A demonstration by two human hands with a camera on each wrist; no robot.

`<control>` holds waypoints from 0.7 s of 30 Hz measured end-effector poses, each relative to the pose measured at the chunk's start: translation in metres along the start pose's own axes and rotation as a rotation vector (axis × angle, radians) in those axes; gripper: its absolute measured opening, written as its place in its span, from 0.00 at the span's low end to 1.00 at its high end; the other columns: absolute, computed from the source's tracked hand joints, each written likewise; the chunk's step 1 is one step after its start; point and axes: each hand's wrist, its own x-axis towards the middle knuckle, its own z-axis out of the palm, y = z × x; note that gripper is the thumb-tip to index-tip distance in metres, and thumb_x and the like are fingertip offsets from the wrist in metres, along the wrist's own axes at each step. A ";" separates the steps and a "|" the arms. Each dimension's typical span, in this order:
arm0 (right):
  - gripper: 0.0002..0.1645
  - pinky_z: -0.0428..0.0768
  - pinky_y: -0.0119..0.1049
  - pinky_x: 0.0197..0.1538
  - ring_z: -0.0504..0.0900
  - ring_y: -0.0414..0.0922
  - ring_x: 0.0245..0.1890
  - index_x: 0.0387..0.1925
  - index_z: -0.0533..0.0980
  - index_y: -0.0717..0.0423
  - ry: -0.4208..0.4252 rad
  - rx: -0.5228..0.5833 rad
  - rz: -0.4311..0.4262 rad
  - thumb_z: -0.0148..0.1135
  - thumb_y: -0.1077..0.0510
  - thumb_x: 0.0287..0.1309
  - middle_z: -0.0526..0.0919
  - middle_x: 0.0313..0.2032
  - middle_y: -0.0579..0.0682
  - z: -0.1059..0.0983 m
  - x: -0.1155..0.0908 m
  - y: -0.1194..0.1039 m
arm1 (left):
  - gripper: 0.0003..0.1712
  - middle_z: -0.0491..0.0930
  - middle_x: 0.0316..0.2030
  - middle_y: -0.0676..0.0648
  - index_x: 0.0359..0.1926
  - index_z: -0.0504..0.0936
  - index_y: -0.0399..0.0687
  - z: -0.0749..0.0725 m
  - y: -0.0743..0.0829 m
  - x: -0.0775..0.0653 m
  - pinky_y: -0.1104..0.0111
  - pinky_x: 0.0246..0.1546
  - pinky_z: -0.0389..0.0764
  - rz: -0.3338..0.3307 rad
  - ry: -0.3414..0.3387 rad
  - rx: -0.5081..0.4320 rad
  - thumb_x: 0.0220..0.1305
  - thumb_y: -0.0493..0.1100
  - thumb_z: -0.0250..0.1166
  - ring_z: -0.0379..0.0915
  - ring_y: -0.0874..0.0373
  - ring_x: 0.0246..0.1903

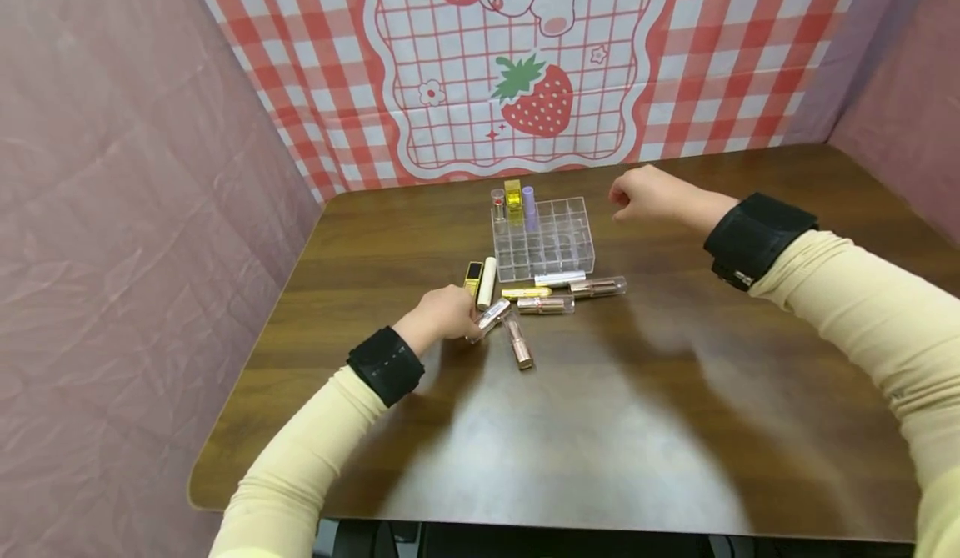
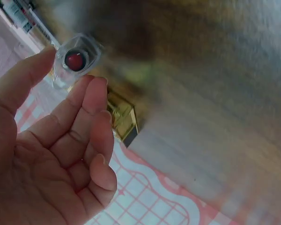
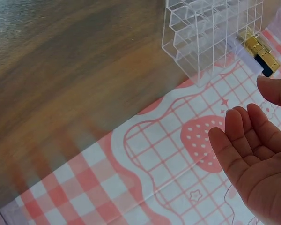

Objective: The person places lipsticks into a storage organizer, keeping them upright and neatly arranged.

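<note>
My left hand (image 1: 448,312) pinches a lipstick (image 1: 492,316) with a clear cap between thumb and fingertips, low at the table. In the left wrist view the red tip of this lipstick (image 2: 76,61) shows through the cap, end-on. Beside it lie a white tube (image 1: 487,283), a gold-and-black lipstick (image 1: 473,276) and a rose-gold lipstick (image 1: 519,341). My right hand (image 1: 647,193) hovers right of the clear divided organizer (image 1: 587,249), its fingers loosely bent and holding nothing. In the organizer's back row stand a clear-capped lipstick (image 1: 498,201), a gold lipstick (image 1: 513,194) and a purple tube (image 1: 529,201).
In front of the organizer lie a silver-white tube (image 1: 560,279), a yellow-gold tube (image 1: 527,293) and two rose-gold lipsticks, one left (image 1: 546,304) and one right (image 1: 598,287). A red-checked strawberry cloth (image 1: 682,66) hangs behind the wooden table (image 1: 637,424).
</note>
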 end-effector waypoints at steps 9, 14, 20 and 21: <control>0.16 0.73 0.47 0.41 0.72 0.51 0.34 0.41 0.74 0.72 0.023 0.004 0.021 0.60 0.64 0.51 0.77 0.33 0.61 0.000 -0.013 0.003 | 0.21 0.75 0.24 0.49 0.12 0.67 0.52 0.007 0.007 0.001 0.63 0.21 0.70 -0.047 0.004 0.069 0.46 0.53 0.68 0.70 0.57 0.24; 0.15 0.72 0.45 0.39 0.71 0.50 0.32 0.39 0.74 0.71 0.026 0.009 0.016 0.60 0.64 0.50 0.76 0.30 0.58 0.002 -0.016 0.006 | 0.19 0.75 0.24 0.48 0.12 0.65 0.52 0.007 0.005 0.002 0.63 0.21 0.71 -0.047 0.024 0.095 0.46 0.49 0.66 0.71 0.56 0.24; 0.15 0.72 0.46 0.40 0.72 0.50 0.32 0.39 0.75 0.71 0.025 0.014 0.005 0.60 0.64 0.50 0.77 0.31 0.58 0.003 -0.020 0.008 | 0.19 0.71 0.19 0.51 0.11 0.64 0.52 -0.012 0.004 -0.001 0.64 0.20 0.70 -0.060 0.070 0.063 0.46 0.49 0.64 0.67 0.58 0.20; 0.15 0.73 0.46 0.40 0.72 0.50 0.32 0.39 0.75 0.71 0.025 0.014 0.008 0.60 0.64 0.50 0.77 0.31 0.58 0.003 -0.021 0.008 | 0.20 0.69 0.17 0.52 0.10 0.64 0.52 -0.018 0.004 -0.002 0.64 0.19 0.69 -0.054 0.087 0.049 0.47 0.50 0.64 0.66 0.58 0.19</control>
